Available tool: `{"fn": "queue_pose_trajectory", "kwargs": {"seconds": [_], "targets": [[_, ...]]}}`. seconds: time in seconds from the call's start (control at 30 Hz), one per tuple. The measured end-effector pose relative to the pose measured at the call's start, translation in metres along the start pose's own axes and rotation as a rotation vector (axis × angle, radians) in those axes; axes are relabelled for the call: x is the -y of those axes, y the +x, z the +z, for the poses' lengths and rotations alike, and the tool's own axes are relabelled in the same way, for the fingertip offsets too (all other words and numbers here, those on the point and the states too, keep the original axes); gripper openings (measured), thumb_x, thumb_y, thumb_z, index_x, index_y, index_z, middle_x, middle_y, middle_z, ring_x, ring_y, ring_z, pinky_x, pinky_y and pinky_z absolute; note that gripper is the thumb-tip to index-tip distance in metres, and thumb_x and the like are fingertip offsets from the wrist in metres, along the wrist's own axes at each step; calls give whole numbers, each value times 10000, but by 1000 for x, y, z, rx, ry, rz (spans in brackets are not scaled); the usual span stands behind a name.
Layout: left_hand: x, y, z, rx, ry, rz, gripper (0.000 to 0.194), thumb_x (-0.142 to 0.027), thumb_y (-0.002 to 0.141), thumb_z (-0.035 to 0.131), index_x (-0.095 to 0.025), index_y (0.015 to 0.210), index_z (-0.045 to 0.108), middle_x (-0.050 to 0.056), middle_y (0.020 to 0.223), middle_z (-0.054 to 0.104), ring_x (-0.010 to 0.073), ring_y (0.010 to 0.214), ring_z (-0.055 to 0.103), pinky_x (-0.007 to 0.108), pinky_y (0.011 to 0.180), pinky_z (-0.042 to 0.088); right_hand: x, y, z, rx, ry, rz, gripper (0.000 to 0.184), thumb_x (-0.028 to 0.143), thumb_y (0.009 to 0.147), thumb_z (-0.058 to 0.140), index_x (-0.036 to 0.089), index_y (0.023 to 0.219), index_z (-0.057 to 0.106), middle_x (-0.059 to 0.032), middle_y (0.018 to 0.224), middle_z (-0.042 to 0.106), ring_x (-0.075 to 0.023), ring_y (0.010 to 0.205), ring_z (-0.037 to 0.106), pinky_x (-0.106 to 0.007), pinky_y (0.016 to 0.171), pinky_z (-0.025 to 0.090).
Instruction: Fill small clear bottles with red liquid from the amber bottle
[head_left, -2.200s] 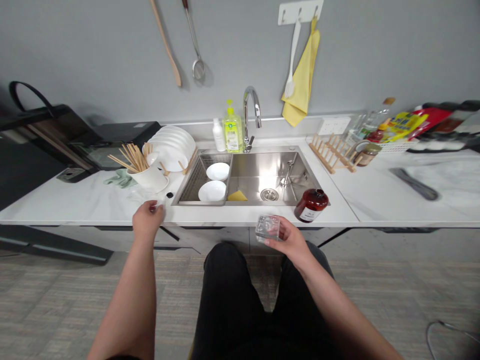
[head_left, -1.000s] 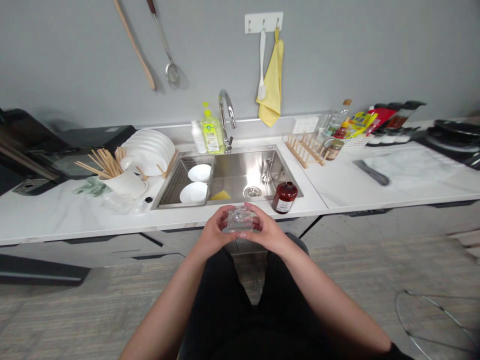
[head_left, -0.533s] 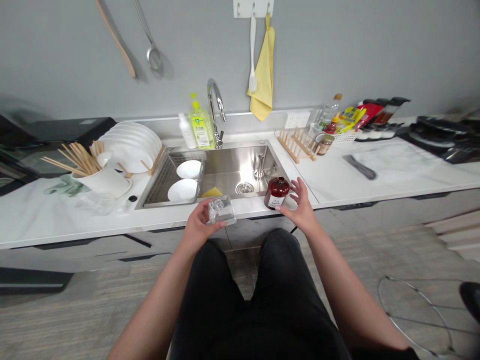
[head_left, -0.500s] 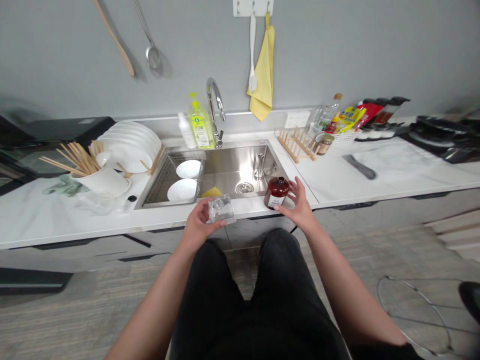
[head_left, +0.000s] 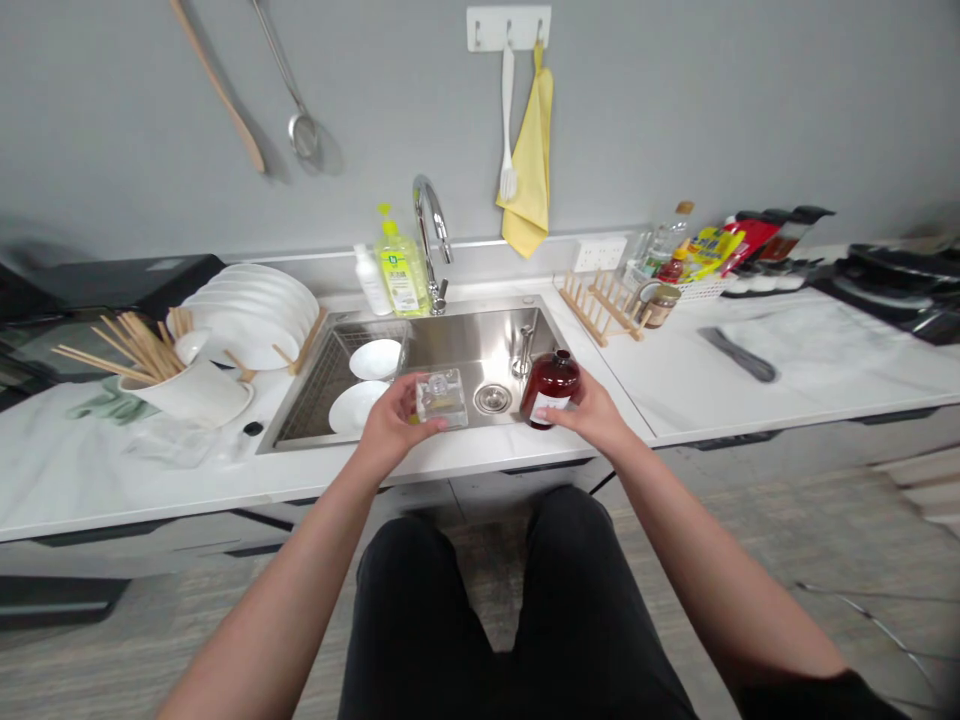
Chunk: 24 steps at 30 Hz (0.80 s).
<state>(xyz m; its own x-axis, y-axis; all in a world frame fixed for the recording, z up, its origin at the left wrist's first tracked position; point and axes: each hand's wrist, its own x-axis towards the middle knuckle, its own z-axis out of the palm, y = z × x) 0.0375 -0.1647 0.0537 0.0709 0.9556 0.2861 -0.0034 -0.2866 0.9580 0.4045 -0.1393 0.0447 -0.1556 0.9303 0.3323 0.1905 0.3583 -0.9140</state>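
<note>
My left hand point(head_left: 396, 418) is closed around a clear square glass bottle point(head_left: 441, 400), with the thumb along its near edge. The glass is held over the front rim of the sink. To the right, my right hand point(head_left: 589, 408) grips a dark red-brown bottle point(head_left: 552, 385) with a white label and an uncapped neck. Its fingers wrap the far right side and the thumb presses the label. Behind both hands lies the steel sink point(head_left: 469, 340), whose drain point(head_left: 493, 398) shows between the two bottles.
White bowls point(head_left: 375, 360) sit in a wire basket at the sink's left. A faucet point(head_left: 431, 240) and soap bottles point(head_left: 401, 265) stand behind. Left are plates point(head_left: 255, 300) and a chopstick holder point(head_left: 191, 390); right are a wooden rack point(head_left: 604, 305), a jar point(head_left: 663, 305) and a dark utensil point(head_left: 739, 355).
The right fingers, spread beside the red-brown bottle before, now wrap it more closely. Both bottles have moved a little toward the sink, and the view has shifted slightly.
</note>
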Motion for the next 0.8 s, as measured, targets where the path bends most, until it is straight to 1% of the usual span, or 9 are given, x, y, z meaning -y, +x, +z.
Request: {"fn": "queue_pose_trajectory", "kwargs": {"seconds": [0.1,0.2,0.27,0.33,0.4,0.47,0.57,0.67,0.8], "targets": [[6,40,-5,-25,-29,12,805,-367,645,1107,-203,1335,727,107,1278,828,294,1156,802,487,1095,647,3,41,5,74,-20,-29,957,594,677,1089,208,1452,683,-176,1369,827,-394,1188,822,-577,1082,665],[14,82,-10,-61,-46,45,812,-353,647,1100,-207,1356,730,105,1306,828,295,1169,802,482,1101,644,-4,86,14,125,-59,-44,902,500,695,1076,225,1451,668,-156,1356,827,-377,1176,823,-566,1086,658],[20,109,-13,-82,-66,61,826,-339,629,1102,-211,1356,729,105,1330,824,300,1201,796,482,1117,636,-13,116,23,148,-83,-40,853,399,691,1054,223,1431,668,-150,1348,825,-375,1201,814,-579,1125,634],[27,133,-16,-89,-83,79,827,-325,614,1104,-211,1344,732,104,1345,820,299,1228,786,478,1133,627,-24,143,33,165,-88,-20,848,320,657,1035,208,1412,666,-146,1342,823,-380,1235,802,-591,1164,608],[36,155,-19,-64,-85,99,818,-317,616,1102,-211,1340,735,103,1357,816,294,1241,780,465,1132,625,-36,168,42,190,-60,12,875,292,624,1037,201,1407,658,-135,1351,823,-378,1271,790,-591,1192,589],[48,172,-22,-22,-82,109,824,-313,614,1103,-210,1343,736,104,1355,815,289,1228,780,449,1103,632,-52,187,50,225,-5,39,895,307,612,1057,200,1404,653,-138,1379,819,-372,1296,780,-589,1208,580],[70,191,-26,8,-74,83,855,-320,572,1114,-210,1329,732,97,1292,826,288,1168,790,435,1039,644,-80,205,58,251,63,41,896,372,636,1085,196,1401,653,-165,1420,807,-368,1315,774,-590,1211,579],[90,200,-30,20,-32,35,852,-328,547,1118,-210,1299,736,91,1249,826,297,1147,786,433,1010,639,-107,211,62,237,14,36,861,413,651,1097,216,1372,671,-145,1359,826,-368,1258,793,-592,1161,613],[107,201,-32,65,20,-25,842,-317,565,1112,-208,1311,738,98,1293,812,300,1143,778,430,1008,618,-126,208,62,244,-123,55,797,332,636,1093,238,1324,702,-109,1244,851,-362,1132,819,-573,1057,665]]}}
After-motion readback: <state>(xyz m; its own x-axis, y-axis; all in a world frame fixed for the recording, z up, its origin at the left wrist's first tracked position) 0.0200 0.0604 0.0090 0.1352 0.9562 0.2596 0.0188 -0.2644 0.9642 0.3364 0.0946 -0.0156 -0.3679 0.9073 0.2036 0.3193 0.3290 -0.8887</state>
